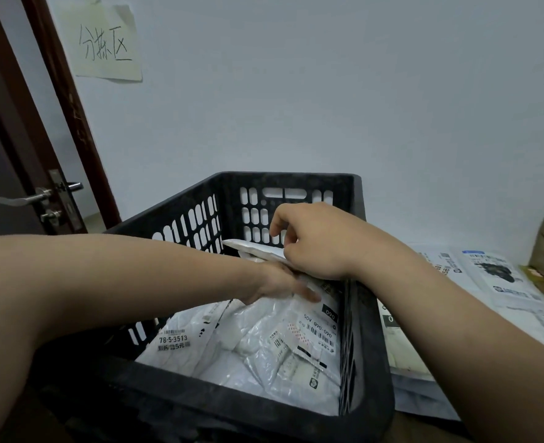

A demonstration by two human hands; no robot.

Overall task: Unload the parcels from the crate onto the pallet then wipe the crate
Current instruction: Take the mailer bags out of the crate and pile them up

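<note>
Both arms reached into the black slotted plastic crate, which held a loose heap of white plastic mailer bags with printed shipping labels, so the unloading looked well short of done and the wiping not yet begun. The right hand was at the crate's far right corner, its grip curled over and pinching the upper edge of a flat white padded envelope that stood tilted against the right wall. Taking it by the top edge was probably the only easy purchase on a thin packet wedged upright there. The left hand lay lower, against the foot of the same envelope and just above the heap. Its fingers seemed stretched along the packet, perhaps to steady or lift it from beneath, but they were blurred and partly hidden, so whether that grip was spread or pinching could not be told. Outside the crate on the right, several labelled white parcels lay flat side by side, presumably on the pallet, though the surface under them was not visible. They lay just beside the crate, so carrying the envelope over would need only a short swing across the right wall.
</note>
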